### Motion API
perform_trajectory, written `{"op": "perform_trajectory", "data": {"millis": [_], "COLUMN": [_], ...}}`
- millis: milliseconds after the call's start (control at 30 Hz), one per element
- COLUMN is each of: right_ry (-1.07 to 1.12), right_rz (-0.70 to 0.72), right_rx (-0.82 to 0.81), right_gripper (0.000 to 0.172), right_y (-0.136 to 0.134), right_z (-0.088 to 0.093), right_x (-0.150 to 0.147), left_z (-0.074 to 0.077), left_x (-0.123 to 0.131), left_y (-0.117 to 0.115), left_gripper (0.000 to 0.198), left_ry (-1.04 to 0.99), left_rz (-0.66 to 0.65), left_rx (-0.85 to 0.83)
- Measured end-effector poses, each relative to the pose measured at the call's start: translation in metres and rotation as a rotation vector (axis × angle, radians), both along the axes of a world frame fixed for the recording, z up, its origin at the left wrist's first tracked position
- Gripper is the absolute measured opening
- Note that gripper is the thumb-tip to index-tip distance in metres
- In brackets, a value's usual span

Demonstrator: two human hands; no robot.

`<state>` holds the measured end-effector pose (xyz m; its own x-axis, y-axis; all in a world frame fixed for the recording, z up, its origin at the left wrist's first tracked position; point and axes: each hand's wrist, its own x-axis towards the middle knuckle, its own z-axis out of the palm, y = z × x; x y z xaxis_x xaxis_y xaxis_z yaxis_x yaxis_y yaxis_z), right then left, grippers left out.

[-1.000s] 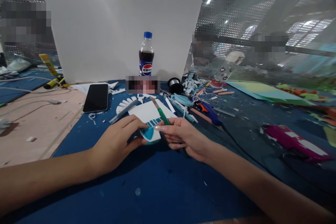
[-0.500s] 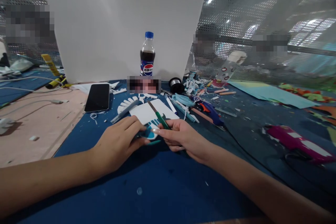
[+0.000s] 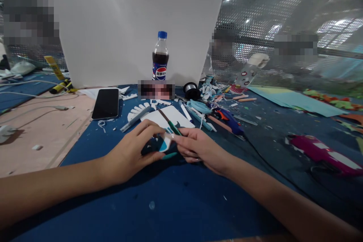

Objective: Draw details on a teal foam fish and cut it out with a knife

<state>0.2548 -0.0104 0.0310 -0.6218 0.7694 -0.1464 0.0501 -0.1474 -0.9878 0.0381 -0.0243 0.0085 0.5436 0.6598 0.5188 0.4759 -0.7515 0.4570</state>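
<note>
My left hand (image 3: 133, 145) is closed in a pinch around a small white-and-blue craft piece (image 3: 165, 144) with a patterned blue patch. A teal strip (image 3: 170, 155) shows just under it, near my left fingertips. My right hand (image 3: 200, 145) is closed around a slim green-handled tool (image 3: 173, 127) whose long brownish blade points up and away to the left; its exact kind is unclear. The right thumb and forefinger tips touch the craft piece's right edge. Behind the hands lies a white sheet (image 3: 155, 117) with a dark curved mark.
A cola bottle (image 3: 160, 60) stands before a white board (image 3: 127, 19). A phone (image 3: 105, 104) lies left. Wire spool (image 3: 191, 90), foam scraps (image 3: 210, 92), blue glue gun (image 3: 228, 121) and magenta tool (image 3: 323, 155) are on the blue table (image 3: 181, 204). A cup (image 3: 249, 72) stands right.
The white-and-blue piece has turned in my fingers, showing more of its white edge. My left fingers have lifted and opened wider around it. The green-handled tool stays in my right hand.
</note>
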Motion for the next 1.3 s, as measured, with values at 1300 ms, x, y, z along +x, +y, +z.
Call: {"op": "perform_trajectory", "data": {"millis": [1300], "right_ry": [-0.395], "right_rz": [0.125], "right_rx": [0.958], "right_gripper": [0.041], "right_y": [0.020], "right_z": [-0.014], "right_x": [0.018], "left_z": [-0.004], "left_x": [-0.004], "left_y": [0.000], "left_gripper": [0.029], "left_ry": [-0.401], "left_rz": [-0.038], "left_rx": [-0.166]}}
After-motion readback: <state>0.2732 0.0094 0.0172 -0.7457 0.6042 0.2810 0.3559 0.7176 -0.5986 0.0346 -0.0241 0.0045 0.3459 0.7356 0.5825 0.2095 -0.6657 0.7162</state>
